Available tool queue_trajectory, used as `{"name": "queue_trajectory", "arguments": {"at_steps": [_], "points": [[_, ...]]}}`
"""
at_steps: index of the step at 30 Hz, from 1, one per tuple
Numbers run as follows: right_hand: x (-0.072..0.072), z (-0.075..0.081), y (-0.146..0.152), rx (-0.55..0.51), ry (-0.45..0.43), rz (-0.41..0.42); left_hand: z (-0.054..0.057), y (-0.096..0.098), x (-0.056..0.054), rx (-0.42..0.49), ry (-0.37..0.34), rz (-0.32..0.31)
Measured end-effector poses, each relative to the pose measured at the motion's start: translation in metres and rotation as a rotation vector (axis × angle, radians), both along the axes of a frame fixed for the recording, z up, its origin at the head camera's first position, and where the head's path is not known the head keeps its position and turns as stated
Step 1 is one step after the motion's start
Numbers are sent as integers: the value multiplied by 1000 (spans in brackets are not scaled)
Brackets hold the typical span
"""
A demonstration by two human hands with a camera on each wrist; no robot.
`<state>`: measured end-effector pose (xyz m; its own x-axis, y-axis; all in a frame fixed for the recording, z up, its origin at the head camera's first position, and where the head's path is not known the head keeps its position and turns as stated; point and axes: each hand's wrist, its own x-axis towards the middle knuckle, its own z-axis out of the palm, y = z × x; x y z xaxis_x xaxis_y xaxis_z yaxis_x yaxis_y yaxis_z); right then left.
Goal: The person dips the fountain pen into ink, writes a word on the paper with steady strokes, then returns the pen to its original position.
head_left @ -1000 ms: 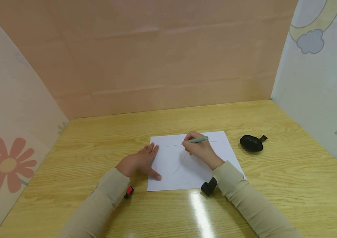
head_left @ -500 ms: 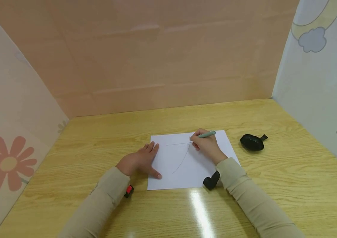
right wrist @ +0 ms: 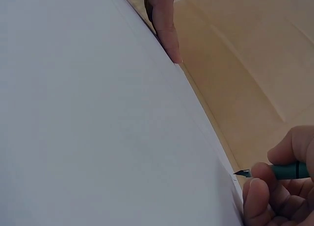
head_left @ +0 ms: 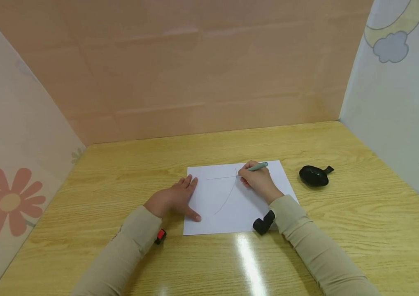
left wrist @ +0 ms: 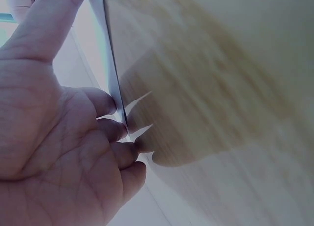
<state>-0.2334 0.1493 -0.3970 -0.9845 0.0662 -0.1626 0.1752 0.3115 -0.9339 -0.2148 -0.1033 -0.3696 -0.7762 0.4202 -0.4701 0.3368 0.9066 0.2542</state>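
Note:
A white sheet of paper (head_left: 203, 205) lies on the table in the head view, bearing a thin, nearly level line and a curved line that meets it near the pen. My right hand (head_left: 260, 181) pinches a green fountain pen (head_left: 258, 166) above the sheet's right half. In the right wrist view its dark nib (right wrist: 241, 173) is at or just above the paper; I cannot tell whether it touches. My left hand (head_left: 172, 200) rests at the sheet's left edge, fingers spread and thumb on the paper. The left wrist view shows its palm (left wrist: 54, 138) beside the paper's edge.
A black oval object with a short tab (head_left: 314, 176) lies right of the paper. A black device (head_left: 264, 223) sits at my right wrist, and a red-and-black piece (head_left: 160, 236) shows under my left sleeve. A peach-coloured wall (head_left: 209, 82) stands behind the wooden table (head_left: 120, 164).
My right hand has moved right and slightly away with the pen. The curved line now reaches the level line, and a short stroke shows above it. My left hand stays in place.

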Motion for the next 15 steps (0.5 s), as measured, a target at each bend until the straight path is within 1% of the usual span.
{"name": "queue_trajectory", "arguments": {"at_steps": [5,15], "points": [[-1,-1,-1,3,-11,-6,0,0,-1,-1,-6,1],[-1,-2,0,15,4,13,0,0,-1,0,2,-2]]}}
